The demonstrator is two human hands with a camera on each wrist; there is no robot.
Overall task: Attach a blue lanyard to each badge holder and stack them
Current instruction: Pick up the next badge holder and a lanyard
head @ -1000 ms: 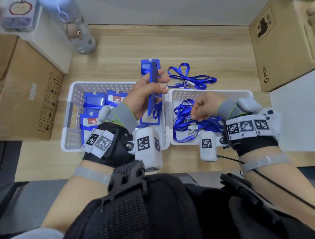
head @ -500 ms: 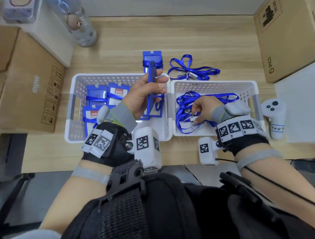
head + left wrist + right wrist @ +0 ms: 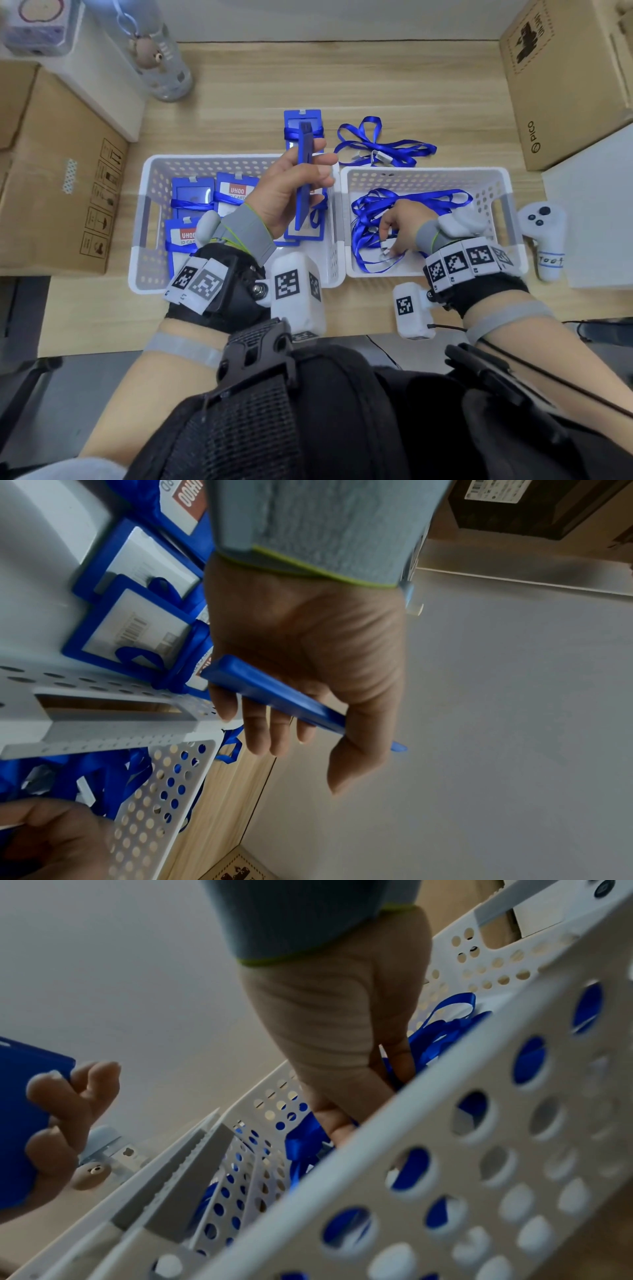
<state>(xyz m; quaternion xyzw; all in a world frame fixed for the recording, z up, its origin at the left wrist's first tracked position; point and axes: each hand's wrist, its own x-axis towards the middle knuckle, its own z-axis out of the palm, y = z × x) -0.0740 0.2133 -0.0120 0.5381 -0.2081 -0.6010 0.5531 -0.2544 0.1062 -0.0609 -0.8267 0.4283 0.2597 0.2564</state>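
Nearest the table's front edge, the right hand (image 3: pixel 402 229) has sunk deeper into the right basket (image 3: pixel 510 192) over the last second, its fingers now pinching at the tangled blue lanyards (image 3: pixel 370 212); a pick looks imminent. The left hand (image 3: pixel 291 192) still grips one badge holder (image 3: pixel 304 178) edge-up over the left basket (image 3: pixel 150 212). Toward the far edge lie a finished badge (image 3: pixel 301 120) and a loose lanyard (image 3: pixel 383 147).

The head view looks steeply down on the desk (image 3: pixel 239 85), both hands and two baskets side by side. Each wrist view looks close along its own hand, sharing the perforated right basket (image 3: pixel 445 1123) and, at its edge, the opposite hand.
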